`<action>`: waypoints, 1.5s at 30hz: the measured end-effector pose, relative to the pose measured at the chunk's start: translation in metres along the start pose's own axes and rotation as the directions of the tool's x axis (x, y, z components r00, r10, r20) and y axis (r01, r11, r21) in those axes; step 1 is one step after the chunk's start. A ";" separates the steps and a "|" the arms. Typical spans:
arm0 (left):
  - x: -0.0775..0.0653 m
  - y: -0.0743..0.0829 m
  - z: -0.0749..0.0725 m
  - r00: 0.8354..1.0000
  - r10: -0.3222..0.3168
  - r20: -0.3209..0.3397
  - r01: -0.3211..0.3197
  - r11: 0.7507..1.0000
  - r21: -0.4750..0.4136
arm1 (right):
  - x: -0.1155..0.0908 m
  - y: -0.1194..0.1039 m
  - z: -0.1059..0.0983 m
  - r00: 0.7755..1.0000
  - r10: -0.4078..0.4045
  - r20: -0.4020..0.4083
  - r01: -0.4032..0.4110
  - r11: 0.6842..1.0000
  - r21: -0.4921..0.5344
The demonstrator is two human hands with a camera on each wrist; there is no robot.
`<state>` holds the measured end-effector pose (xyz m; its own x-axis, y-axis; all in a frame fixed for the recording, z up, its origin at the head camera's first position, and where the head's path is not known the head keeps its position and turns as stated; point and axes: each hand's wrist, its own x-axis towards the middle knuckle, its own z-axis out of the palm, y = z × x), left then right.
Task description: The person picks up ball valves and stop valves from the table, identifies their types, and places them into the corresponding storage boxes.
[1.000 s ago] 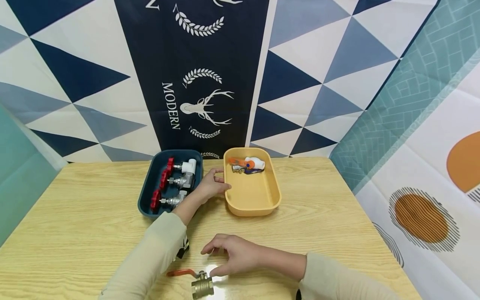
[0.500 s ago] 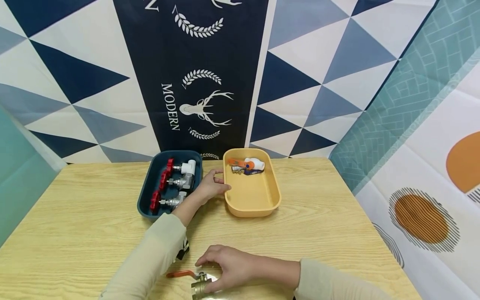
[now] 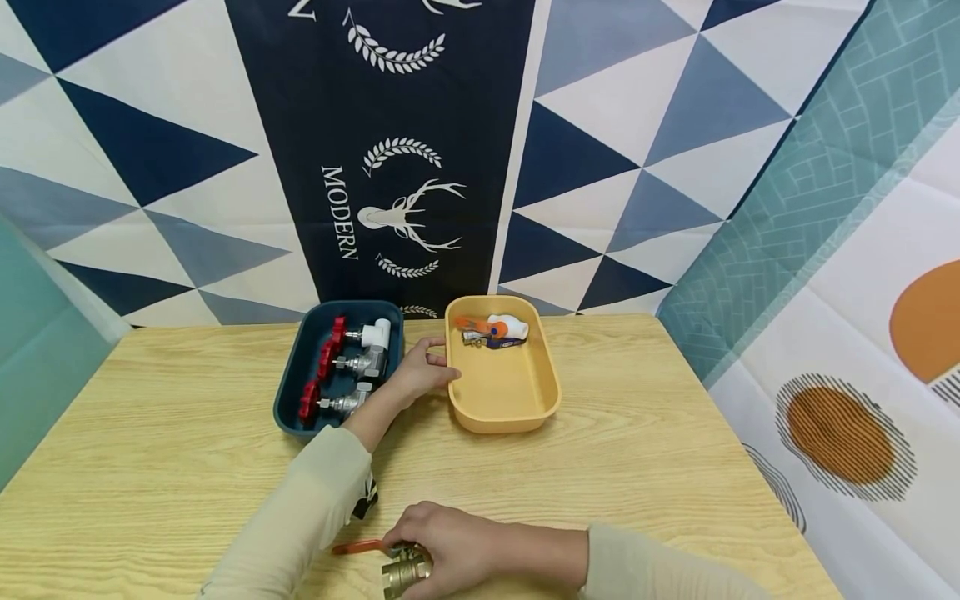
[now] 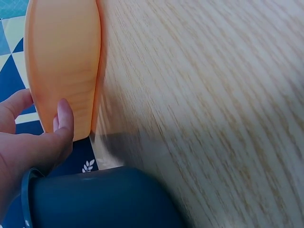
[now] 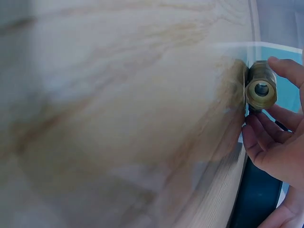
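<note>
My right hand [image 3: 453, 546] holds a brass ball valve [image 3: 401, 575] with an orange-red lever [image 3: 357, 547], low on the table. In the right wrist view its thumb lies against one side of the brass ball valve [image 5: 261, 90], with fingers at the other side. My left hand [image 3: 420, 371] grips the left wall of a yellow bin [image 3: 498, 392]. The left wrist view shows fingertips at the rim and the outer wall of that yellow bin [image 4: 64, 61]. At the bin's far end lie a white valve [image 3: 512, 326] with an orange handle and a small valve with a dark blue handle [image 3: 504, 342].
A dark blue bin [image 3: 288, 392] stands left of the yellow one, holding several valves with red handwheels [image 3: 327, 357]. My left forearm crosses its near right corner. A small black item [image 3: 366, 500] shows beside the left sleeve. A patterned cloth wall [image 3: 405, 167] rises behind the wooden table.
My right hand has moved left and down onto the brass ball valve, and its fingers have closed round it. The left hand and both bins have stayed in place.
</note>
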<state>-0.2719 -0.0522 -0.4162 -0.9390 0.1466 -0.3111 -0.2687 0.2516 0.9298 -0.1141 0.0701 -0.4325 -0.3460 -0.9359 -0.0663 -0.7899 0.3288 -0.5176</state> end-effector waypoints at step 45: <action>0.001 0.000 -0.003 1.000 -0.013 0.007 0.013 1.000 -0.015 | 0.005 -0.007 0.005 0.997 0.074 0.031 -0.072 0.995 -0.071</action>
<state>-0.2728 -0.0549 -0.4162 -0.9339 0.1505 -0.3244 -0.2839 0.2395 0.9285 -0.1074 0.0622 -0.4335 -0.3880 -0.9123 -0.1311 -0.7971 0.4036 -0.4492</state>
